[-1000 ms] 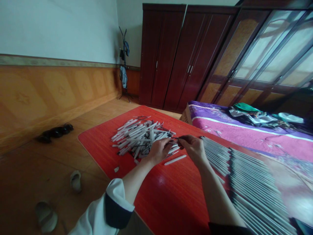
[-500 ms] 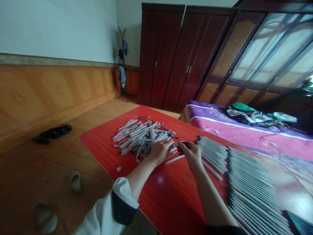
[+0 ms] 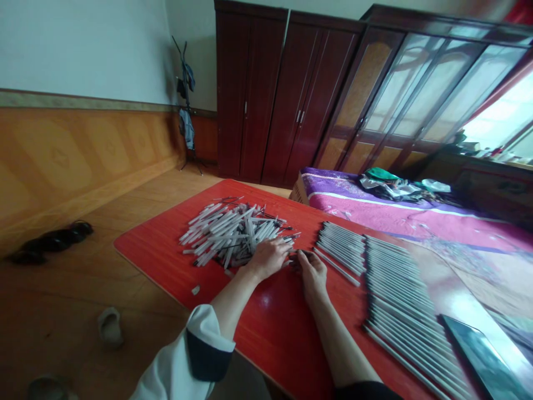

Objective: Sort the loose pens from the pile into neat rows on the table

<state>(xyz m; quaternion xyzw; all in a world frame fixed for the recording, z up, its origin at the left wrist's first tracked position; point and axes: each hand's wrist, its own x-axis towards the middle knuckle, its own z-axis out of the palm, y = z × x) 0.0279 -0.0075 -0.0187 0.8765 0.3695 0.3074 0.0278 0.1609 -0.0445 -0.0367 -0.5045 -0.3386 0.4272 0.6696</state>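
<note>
A loose pile of white pen barrels and thin dark refills (image 3: 227, 233) lies on the far left part of the red table (image 3: 287, 328). My left hand (image 3: 268, 258) rests on the near right edge of that pile, fingers bent down over the barrels. Whether it grips one is hidden. My right hand (image 3: 311, 273) lies low on the table just right of it, fingertips pinched on a thin dark pen part (image 3: 300, 253). Neat rows of finished grey pens (image 3: 395, 289) lie side by side to the right of my right hand.
A dark flat screen (image 3: 478, 355) lies at the table's near right corner. A small white piece (image 3: 195, 289) sits near the left edge. A bed with a purple and pink cover (image 3: 395, 214) stands behind the table. Dark shoes (image 3: 50, 241) and a slipper (image 3: 109, 326) lie on the floor at left.
Both hands have dropped from above the table down to its surface at the pile's edge. The loose white barrel beside them is no longer visible. The view has swung right.
</note>
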